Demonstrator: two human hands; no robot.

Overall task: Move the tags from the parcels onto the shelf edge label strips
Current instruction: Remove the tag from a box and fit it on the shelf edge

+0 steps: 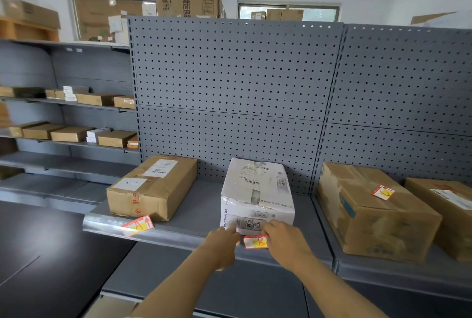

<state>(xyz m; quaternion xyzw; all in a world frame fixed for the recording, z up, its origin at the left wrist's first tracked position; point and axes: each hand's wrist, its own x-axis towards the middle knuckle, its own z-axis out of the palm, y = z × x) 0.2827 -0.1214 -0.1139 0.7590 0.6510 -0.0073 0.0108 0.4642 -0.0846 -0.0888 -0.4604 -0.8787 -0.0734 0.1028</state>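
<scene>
Progress is judged at roughly the midpoint. Tag A (pixel 138 225) is seen already seated on the shelf edge label strip (pixel 107 227) at the lower left of the frame, just below the brown parcel (pixel 153 187). Tag B (pixel 255 242) is being pressed against the strip at the lower centre, directly under the white parcel (pixel 256 197); it is pinched at its right end by the closed fingers of the right hand (pixel 283 239), while its left end is touched by the extended fingertips of the left hand (pixel 224 241), which grips nothing. Whether tag B is fully seated cannot be told. A third tag (pixel 382 192), marked in yellow, is seen lying on top of the tape-worn parcel (pixel 370 210) at the right of the frame, untransferred. A further parcel (pixel 444 205) is cut off at the right edge, and no tag on it can be made out with certainty.
</scene>
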